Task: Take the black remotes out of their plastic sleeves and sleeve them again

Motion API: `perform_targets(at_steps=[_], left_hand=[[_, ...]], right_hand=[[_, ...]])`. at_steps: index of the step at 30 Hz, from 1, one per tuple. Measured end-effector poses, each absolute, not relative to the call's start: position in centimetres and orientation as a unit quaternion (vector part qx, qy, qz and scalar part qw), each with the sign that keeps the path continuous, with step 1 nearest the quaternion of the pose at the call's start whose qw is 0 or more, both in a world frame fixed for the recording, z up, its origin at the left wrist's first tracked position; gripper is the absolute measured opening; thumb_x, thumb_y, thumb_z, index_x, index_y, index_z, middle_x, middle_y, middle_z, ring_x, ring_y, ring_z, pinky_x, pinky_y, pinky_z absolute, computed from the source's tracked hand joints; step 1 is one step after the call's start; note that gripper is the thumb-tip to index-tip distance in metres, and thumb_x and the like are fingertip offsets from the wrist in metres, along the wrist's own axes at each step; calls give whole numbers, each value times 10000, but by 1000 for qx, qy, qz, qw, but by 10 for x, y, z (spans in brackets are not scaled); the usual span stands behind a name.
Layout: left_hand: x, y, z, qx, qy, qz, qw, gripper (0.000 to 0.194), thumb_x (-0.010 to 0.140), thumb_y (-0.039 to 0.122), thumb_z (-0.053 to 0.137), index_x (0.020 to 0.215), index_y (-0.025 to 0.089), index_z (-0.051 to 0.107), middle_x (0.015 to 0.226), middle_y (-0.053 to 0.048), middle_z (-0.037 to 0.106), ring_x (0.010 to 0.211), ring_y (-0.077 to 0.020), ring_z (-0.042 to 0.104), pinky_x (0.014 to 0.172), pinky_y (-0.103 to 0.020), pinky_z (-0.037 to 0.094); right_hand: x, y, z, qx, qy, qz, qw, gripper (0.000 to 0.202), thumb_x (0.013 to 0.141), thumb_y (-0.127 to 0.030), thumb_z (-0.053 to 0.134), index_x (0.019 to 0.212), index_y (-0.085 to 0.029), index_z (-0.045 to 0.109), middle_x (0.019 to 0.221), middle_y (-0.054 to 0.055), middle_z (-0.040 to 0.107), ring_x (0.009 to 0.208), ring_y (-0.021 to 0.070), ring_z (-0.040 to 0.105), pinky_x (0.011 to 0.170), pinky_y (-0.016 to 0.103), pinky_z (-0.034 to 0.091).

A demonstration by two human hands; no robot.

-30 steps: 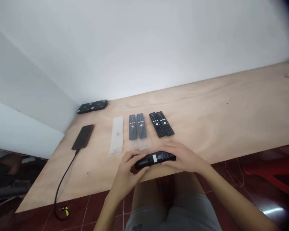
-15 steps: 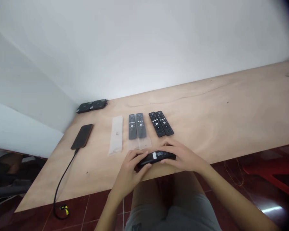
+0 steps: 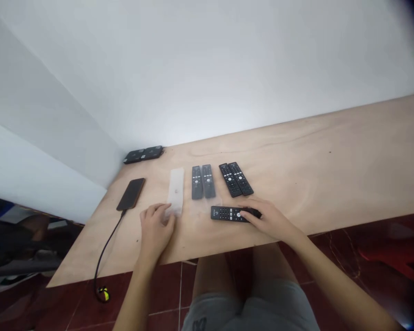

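A black remote control (image 3: 229, 213) lies crosswise near the table's front edge, its buttons facing up. My right hand (image 3: 269, 219) grips its right end, fingers along the far side and thumb over the near part. To the left, my left hand (image 3: 157, 226) rests at the lower end of a whitish plastic sleeve (image 3: 176, 186), thumb and fingers apart at its edge. Two remotes in cloudy plastic sleeves (image 3: 197, 183) lie side by side right of that sleeve. Further right sit two bare black remotes (image 3: 235, 179), buttons up.
A phone (image 3: 131, 194) with a black cable (image 3: 104, 252) lies on the left of the wooden table (image 3: 317, 184). Two flat black boxes (image 3: 143, 154) stand by the wall at the back left. A red plastic object (image 3: 393, 257) is on the floor at right.
The remote has turned from back side up to buttons up. My left hand has let go of it and moved left to the plastic sleeve. The view has shifted slightly.
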State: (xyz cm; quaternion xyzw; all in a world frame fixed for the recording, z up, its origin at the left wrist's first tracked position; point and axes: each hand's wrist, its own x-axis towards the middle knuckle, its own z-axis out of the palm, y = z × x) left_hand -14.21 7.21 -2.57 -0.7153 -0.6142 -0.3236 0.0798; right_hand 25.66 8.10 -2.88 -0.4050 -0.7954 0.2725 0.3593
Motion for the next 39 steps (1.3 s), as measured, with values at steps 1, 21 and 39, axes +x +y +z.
perform_targets(at_steps=[1, 21, 39], left_hand=[[-145, 73, -27, -716, -617, -318, 77, 195, 984, 303, 630, 1039, 198, 785, 1091, -135, 773, 1074, -347, 704, 1070, -568, 462], [-123, 62, -11, -719, -608, -320, 103, 201, 974, 217, 599, 1074, 223, 773, 1077, -116, 767, 1053, -338, 650, 1010, -501, 484], [-31, 17, -16, -716, -617, -300, -132, 163, 991, 326, 651, 951, 247, 788, 843, -45, 771, 759, -261, 701, 723, -389, 537]], right_hand=[[257, 81, -30, -413, -797, 265, 354, 363, 1050, -354, 720, 1414, -345, 730, 1421, 51, 763, 1311, 320, 719, 1142, 521, 595], [291, 75, -28, -415, -805, 277, 321, 495, 961, -420, 831, 1432, -315, 722, 1494, 76, 735, 1402, 386, 671, 1207, 605, 543], [294, 75, -11, -355, -773, 375, 368, 449, 944, -390, 872, 1374, -302, 776, 1410, 67, 783, 1344, 340, 713, 1207, 550, 551]])
